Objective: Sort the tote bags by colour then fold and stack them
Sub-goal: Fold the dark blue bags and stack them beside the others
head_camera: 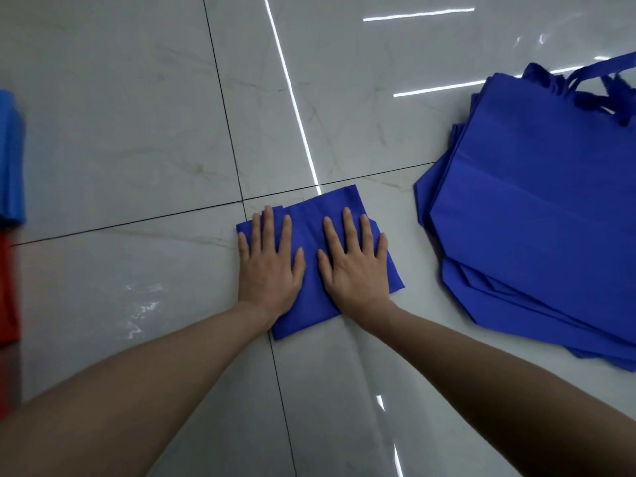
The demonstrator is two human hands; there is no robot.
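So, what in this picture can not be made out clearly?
Head view only.
Folded blue bag: the left hand and right hand, pressing flat, cover most of it; its folds are hidden.
Blue bag pile: cut off by the right edge; overlapping layers prevent counting.
Light blue fabric and red fabric: cut off by the left edge, blurred; shape unclear.

both hands [311, 266] lie flat on the folded bag [311, 235], unfolded bags [537, 218] stacked to its right
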